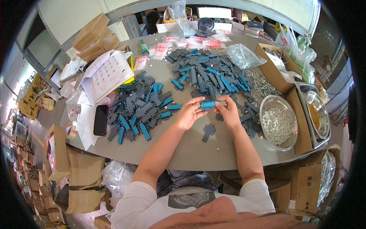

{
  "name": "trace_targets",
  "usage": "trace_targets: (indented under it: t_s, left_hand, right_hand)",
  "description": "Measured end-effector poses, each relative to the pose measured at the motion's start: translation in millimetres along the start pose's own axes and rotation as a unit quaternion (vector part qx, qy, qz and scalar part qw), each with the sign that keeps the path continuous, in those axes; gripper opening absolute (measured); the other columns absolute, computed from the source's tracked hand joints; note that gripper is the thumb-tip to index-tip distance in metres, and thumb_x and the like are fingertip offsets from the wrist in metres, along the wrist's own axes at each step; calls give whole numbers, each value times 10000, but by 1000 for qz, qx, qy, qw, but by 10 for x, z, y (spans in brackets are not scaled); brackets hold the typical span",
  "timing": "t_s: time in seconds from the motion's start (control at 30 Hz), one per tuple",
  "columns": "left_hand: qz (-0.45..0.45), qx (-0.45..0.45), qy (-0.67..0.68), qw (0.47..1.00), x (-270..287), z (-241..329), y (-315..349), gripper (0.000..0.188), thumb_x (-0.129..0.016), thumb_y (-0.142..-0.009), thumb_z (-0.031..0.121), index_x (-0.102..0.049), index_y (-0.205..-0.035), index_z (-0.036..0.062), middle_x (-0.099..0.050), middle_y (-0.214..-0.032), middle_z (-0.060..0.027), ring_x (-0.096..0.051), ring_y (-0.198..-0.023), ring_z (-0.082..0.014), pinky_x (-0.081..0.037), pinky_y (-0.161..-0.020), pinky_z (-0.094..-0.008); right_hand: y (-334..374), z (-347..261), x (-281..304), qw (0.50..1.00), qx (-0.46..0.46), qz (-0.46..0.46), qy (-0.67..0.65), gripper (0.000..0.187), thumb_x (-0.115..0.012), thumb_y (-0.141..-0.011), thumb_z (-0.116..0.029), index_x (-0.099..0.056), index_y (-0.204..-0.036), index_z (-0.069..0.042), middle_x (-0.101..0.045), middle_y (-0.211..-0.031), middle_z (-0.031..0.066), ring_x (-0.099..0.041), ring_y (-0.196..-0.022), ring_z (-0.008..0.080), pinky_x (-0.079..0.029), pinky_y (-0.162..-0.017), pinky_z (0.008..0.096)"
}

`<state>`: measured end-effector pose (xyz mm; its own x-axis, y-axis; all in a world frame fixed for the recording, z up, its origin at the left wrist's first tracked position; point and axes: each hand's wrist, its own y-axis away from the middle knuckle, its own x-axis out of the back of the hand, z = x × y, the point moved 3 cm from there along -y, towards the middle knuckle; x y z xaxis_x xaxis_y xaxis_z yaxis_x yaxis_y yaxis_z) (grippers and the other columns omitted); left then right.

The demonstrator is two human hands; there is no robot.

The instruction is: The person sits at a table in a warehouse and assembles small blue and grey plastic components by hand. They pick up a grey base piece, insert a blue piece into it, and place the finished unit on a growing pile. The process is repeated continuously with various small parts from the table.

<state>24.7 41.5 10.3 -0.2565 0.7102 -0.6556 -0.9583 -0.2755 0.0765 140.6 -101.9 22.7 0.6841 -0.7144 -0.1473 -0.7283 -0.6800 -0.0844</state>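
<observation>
Left hand (188, 114) and right hand (228, 111) pinched blue part (208, 104) between them; step seemed fitting or checking, next move likely needing steady grip. Grey piece (208, 133) lay bodyward of hands.

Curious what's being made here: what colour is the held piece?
The held piece is mostly blue, clearest in head view.

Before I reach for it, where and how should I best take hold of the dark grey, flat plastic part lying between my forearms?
Probably best: pinch the narrow stem of that dark grey, flat plastic part by its two long edges, coming from your side of the table. The stem points toward you, while the broader, lobed head faces away.
</observation>
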Motion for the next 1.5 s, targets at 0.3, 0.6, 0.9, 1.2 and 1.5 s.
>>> trace_targets:
  t_s: [0.3,0.6,0.9,1.2,1.5]
  left_hand:
    - [-16,-83,-117,990,-124,5,36,411,-619,-883,24,-512,-1279,10,-607,-1132,-76,-595,-996,-151,-504,-887,-308]
    - [-9,-187,-265,946,-165,77,62,340,-622,-874,-3,-583,-1211,4,-639,-1150,-55,-577,-887,-65,-467,-772,-218]
    - [-12,-166,-307,937,-181,136,96,325,-640,-887,48,-595,-1206,3,-667,-1083,-51,-578,-875,-72,-466,-768,-226]
    - [-20,-156,-255,954,-168,192,105,369,-624,-891,48,-548,-1242,-35,-643,-1107,-117,-621,-914,-142,-534,-831,-298]
    - [19,-121,-221,968,-150,141,78,345,-608,-888,23,-561,-1226,-32,-631,-1119,-128,-624,-922,-150,-570,-801,-312]
  right_hand:
    - [22,-3,-19,1000,2,-20,-19,128,-623,-904,-50,-560,-1015,-40,-631,-814,44,-621,-689,102,-488,-587,229]
    - [38,-52,-8,998,57,-18,20,196,-650,-868,-3,-581,-1047,-42,-626,-872,28,-605,-693,85,-479,-577,222]
    - [88,-199,-102,993,111,32,12,189,-679,-853,-29,-603,-1026,-31,-572,-868,-5,-481,-635,50,-395,-569,200]
    - [57,-143,82,987,50,-96,118,218,-610,-931,-221,-607,-841,-22,-463,-677,-50,-398,-632,50,-332,-544,235]
    - [61,-155,9,947,187,-8,260,243,-619,-902,-185,-558,-757,0,-509,-645,78,-448,-588,172,-380,-545,315]
